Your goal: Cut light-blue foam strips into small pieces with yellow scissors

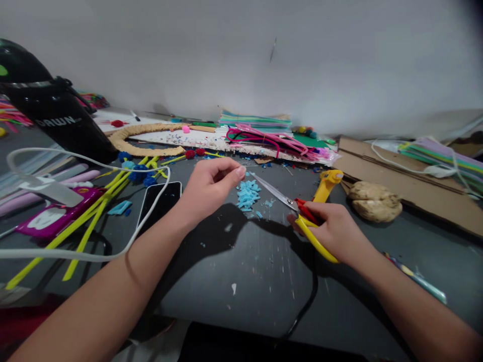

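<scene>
My right hand is closed around the yellow-and-red handles of a pair of scissors. The narrow blades point up and left, nearly closed, with their tips close to my left fingertips. My left hand pinches thumb and forefinger together above the table; whatever is between them is too small to make out. Just below the blades lies a small pile of light-blue cut pieces, with finer blue crumbs scattered to its right.
A yellow glue gun stands behind my right hand, beside a pale brown lump. Cardboard lies at right. On the left are a phone, white cable, yellow strips and a black bottle. A tan ring lies behind.
</scene>
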A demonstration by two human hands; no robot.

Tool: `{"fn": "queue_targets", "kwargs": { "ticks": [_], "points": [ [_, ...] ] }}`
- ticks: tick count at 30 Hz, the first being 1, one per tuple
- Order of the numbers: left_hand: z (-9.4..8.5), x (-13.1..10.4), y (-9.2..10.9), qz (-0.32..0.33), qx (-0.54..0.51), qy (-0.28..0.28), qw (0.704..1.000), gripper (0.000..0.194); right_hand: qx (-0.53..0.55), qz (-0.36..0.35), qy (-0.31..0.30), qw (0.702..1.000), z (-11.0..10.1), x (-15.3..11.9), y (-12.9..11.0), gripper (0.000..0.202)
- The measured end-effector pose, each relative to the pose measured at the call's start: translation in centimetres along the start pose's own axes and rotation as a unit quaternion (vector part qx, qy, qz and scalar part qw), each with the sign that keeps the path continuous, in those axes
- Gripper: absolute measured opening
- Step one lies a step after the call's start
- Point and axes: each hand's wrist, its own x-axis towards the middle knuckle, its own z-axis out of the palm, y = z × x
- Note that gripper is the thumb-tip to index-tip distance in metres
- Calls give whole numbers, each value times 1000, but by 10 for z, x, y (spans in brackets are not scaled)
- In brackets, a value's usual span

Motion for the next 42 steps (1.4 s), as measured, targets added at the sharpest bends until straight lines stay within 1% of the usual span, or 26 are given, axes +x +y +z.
{"fn": "queue_targets", "kwargs": {
  "ticks": [6, 10, 18, 21, 27, 33, 38, 42],
  "points": [
    [-1, 0, 0, -1, 3, -2, 1000, 23, 23, 21, -20, 999, 1, 0, 1, 28],
    [-1, 0, 0, -2, -4, -6, 1000, 23, 42, 25, -13, 999, 0, 0, 1, 29],
    [0, 0, 1, 5, 3, -6, 1000, 24, 55, 30, -23, 998, 1, 0, 2, 28],
    [1, 0, 0, 6, 5, -4, 1000, 23, 48, 37, -26, 998, 2, 0, 3, 26],
    [0, 0, -1, 10, 7, -5, 1000, 24, 23, 39, -23, 999, 2, 0, 4, 28],
    [0, 0, 0, 15, 28, 2, 999, 21, 56, 60, -25, 996, -1, 2, 2, 24],
    [-2, 1, 1, 28, 48, 5, 998, 18, 32, 43, -27, 998, -3, 3, 1, 26],
    [-2, 1, 0, 31, 53, 3, 998, 17, 41, 39, -26, 998, -3, 3, 0, 25]
  ]
}}
